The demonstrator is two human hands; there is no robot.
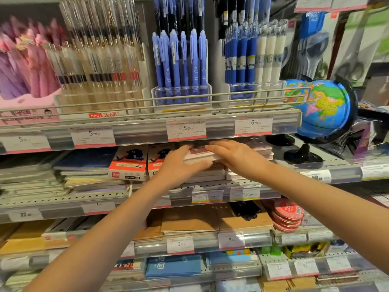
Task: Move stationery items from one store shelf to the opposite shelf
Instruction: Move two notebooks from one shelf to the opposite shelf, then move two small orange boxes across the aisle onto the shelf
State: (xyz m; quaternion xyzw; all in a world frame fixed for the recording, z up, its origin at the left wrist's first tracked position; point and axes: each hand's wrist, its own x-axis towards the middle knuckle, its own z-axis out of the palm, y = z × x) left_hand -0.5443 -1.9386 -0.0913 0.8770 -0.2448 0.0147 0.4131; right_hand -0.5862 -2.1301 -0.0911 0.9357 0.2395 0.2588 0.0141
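Stationery aisle of a shop. Tiered metal shelves (63, 202) carry printed price tags (186, 129) along their front rails. Pens (181, 60) stand in clear display holders up top; stacked notebooks (84, 171) fill lower tiers. A globe (322, 108) sits at right.

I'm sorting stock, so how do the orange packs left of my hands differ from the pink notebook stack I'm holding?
The orange packs stand upright, untouched; the pink notebook stack lies flat between the left hand and right hand. The packs show a dark cartoon figure; the stack looks plain. Both sit on the same shelf.
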